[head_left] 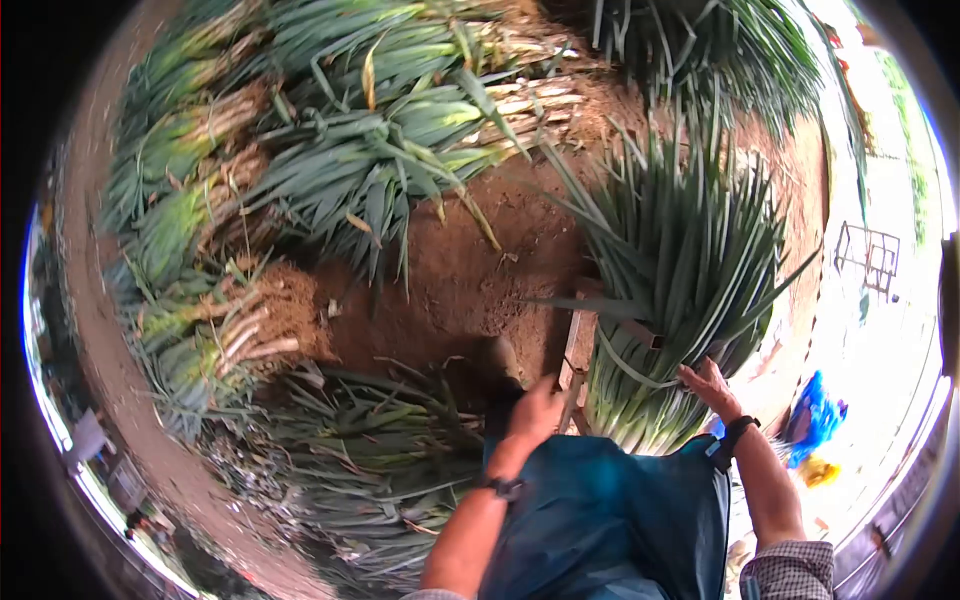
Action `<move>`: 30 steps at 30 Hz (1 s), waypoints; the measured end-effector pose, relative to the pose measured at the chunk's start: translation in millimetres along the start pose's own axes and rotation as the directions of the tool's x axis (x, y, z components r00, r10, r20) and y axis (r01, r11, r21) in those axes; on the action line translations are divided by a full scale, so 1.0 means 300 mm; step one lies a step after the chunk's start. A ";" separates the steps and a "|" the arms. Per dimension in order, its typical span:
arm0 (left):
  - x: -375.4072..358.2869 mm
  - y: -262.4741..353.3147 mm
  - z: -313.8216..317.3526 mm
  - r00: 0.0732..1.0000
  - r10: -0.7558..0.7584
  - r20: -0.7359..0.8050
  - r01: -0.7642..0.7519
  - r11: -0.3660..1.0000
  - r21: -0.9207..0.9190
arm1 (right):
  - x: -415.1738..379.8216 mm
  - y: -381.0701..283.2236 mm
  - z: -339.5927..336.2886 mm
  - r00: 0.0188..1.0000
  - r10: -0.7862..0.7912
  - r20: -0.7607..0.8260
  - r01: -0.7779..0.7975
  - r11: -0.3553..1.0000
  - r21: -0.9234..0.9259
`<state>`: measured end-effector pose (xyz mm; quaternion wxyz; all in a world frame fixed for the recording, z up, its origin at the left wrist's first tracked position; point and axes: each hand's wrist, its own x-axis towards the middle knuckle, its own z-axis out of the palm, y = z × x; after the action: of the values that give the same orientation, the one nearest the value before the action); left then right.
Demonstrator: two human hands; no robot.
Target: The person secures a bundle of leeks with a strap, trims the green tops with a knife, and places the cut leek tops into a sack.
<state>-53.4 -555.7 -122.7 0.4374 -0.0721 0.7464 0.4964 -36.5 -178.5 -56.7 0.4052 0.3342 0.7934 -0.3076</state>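
A big bundle of long green onions (pixel 680 270) stands in front of me, dark leaves fanned away and paler stalks close to my apron. Against the right side of its leaves lies my right hand (pixel 712 388), fingers stretched out and partly apart. My left hand (pixel 540 410) is curled at the left of the bundle, beside a narrow wooden bar (pixel 576 365). Motion blurs its fingers, and what they hold is hidden. Among the leaves a small dark block-like end (pixel 642 335) shows.
Bundled green onions with white roots (pixel 400 150) cover the ground at the upper left, with more piles (pixel 370 440) at the lower left. Another leafy bundle (pixel 715 50) lies beyond. Blue plastic (pixel 815 420) and a metal frame (pixel 868 258) are at the right.
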 end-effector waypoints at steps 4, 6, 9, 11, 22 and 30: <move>-0.385 -0.573 -0.224 0.953 -0.146 -0.267 0.205 0.956 0.212 | 0.008 0.007 -0.009 0.999 -0.026 0.024 0.023 0.995 0.093; -0.687 -0.701 -0.350 0.872 -0.469 -0.140 0.490 0.834 0.256 | 0.046 0.065 -0.003 0.996 -0.062 0.072 0.055 0.994 0.095; -1.078 -0.839 -0.449 0.813 -0.575 0.093 0.293 0.542 0.788 | 0.031 0.035 -0.032 0.994 -0.039 0.106 0.032 0.997 0.067; -1.074 -0.724 -0.477 0.727 -0.686 0.014 0.524 0.568 0.635 | 0.054 0.065 -0.007 0.995 -0.066 0.078 0.058 0.994 0.096; -0.827 -0.086 -0.657 0.823 -0.568 -0.023 0.550 0.805 -0.222 | 0.039 0.065 0.030 0.994 -0.038 -0.099 0.046 0.996 0.081; -0.511 0.285 -0.911 0.797 -0.604 0.002 0.593 0.784 0.183 | 0.024 0.082 0.076 0.987 -0.068 -0.149 0.089 0.986 0.139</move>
<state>-165.5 -783.1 80.3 0.5989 -0.2518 0.7117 0.2674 -10.7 -179.4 -79.1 0.3093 0.3527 0.8084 -0.3556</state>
